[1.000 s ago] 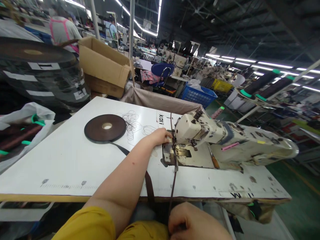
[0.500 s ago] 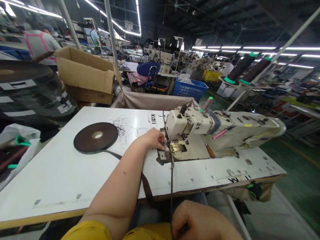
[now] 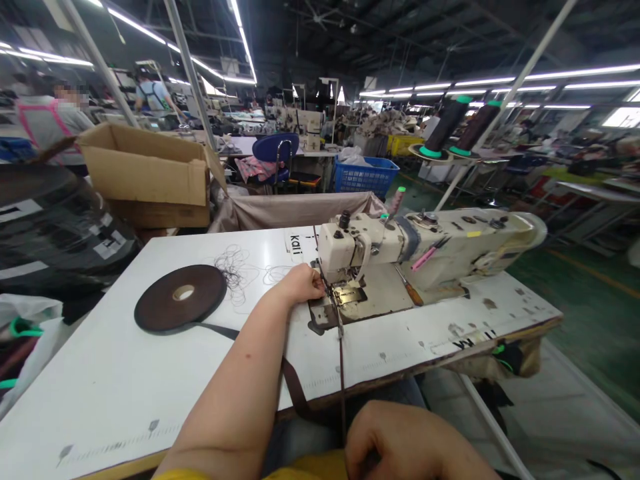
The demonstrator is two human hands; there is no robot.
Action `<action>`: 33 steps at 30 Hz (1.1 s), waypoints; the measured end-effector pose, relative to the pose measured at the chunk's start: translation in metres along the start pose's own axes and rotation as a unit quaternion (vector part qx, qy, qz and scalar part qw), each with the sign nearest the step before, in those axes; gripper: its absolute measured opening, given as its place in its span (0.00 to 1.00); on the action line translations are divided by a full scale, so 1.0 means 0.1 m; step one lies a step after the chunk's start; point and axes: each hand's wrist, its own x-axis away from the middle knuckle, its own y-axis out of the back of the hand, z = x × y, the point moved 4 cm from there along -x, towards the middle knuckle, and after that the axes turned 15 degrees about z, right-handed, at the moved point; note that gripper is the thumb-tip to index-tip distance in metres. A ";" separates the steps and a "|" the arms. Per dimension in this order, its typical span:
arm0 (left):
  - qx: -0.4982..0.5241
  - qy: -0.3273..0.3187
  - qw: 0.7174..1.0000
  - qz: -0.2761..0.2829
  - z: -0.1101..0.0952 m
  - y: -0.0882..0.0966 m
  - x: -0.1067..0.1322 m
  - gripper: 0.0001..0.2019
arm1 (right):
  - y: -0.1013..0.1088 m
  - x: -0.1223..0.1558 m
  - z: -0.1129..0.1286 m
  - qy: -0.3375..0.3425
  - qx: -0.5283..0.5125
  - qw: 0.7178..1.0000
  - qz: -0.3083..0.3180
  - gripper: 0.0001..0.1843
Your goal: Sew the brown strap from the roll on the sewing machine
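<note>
My left hand point(image 3: 300, 283) reaches across the white table point(image 3: 100, 387) to the needle area of the cream sewing machine point(image 3: 425, 250), its fingers curled on the narrow dark strap point(image 3: 341, 363) there. That strap runs straight from the needle plate toward me, over the table's front edge. My right hand point(image 3: 400, 443) is a closed fist at the bottom of the view, gripping the strap's near end. A flat roll of brown tape point(image 3: 180, 307) lies left of my forearm, and its loose end passes under my arm.
Loose thread tangles point(image 3: 235, 267) lie behind the roll. A cardboard box point(image 3: 145, 173) and dark rolls point(image 3: 55, 233) stand at the left. Behind the table are a fabric bin point(image 3: 295, 207), a blue chair point(image 3: 277, 150) and a blue crate point(image 3: 365, 177). Thread cones point(image 3: 450, 127) stand right. People work far left.
The camera has swung left and tilted, so the machine sits more level in view. Both hands keep their grip on the strap in the same places.
</note>
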 end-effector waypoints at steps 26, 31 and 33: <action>-0.038 0.334 0.939 -0.076 0.67 0.38 0.46 0.20 | 0.09 0.06 0.16 -0.013 0.021 0.997 -0.076 0.07; -0.019 0.365 0.926 -0.098 0.66 0.48 0.55 0.26 | 0.31 0.24 0.20 -0.081 0.049 0.966 -0.240 0.14; -0.023 0.362 0.926 -0.108 0.66 0.50 0.58 0.18 | 0.45 0.33 0.14 -0.090 0.066 0.940 -0.323 0.21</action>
